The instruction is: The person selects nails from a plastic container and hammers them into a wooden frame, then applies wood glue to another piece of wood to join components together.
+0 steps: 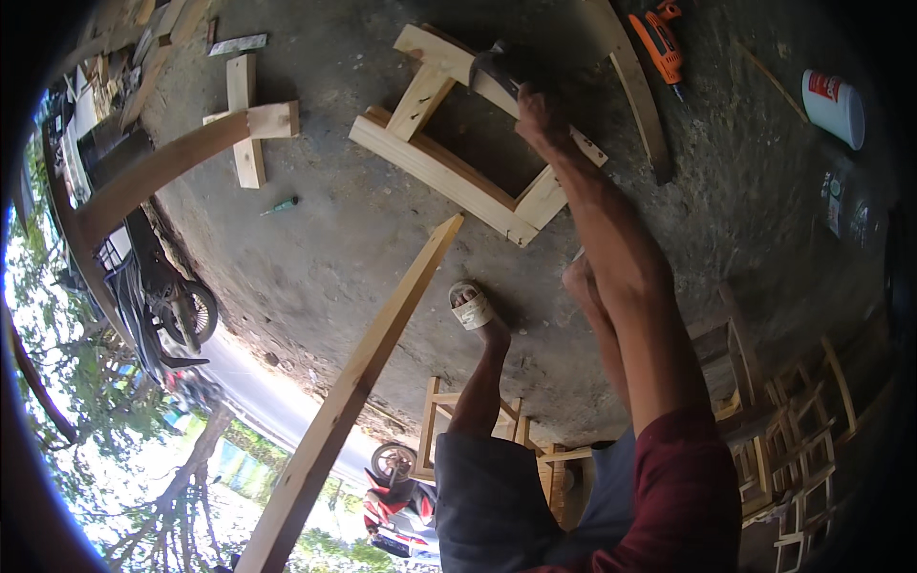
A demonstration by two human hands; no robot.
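My right hand (543,119) is closed around the handle of a hammer (495,69), its dark head over the upper rail of a wooden frame (439,177). The frame lies on the concrete floor (363,248), with light pale rails joined by crosspieces around an opening. My right forearm passes over the frame's right end and hides part of it. A long square wooden bar (353,382) rises from the lower edge, its far end just short of the frame. My left hand does not show.
A wooden cross-shaped piece (245,124) lies at the left, near a small green screwdriver (280,205). An orange power drill (659,43), a curved board (640,105) and a white bucket (833,107) are at the right. Several wooden frames (788,449) stand lower right; motorcycles (162,296) are parked left.
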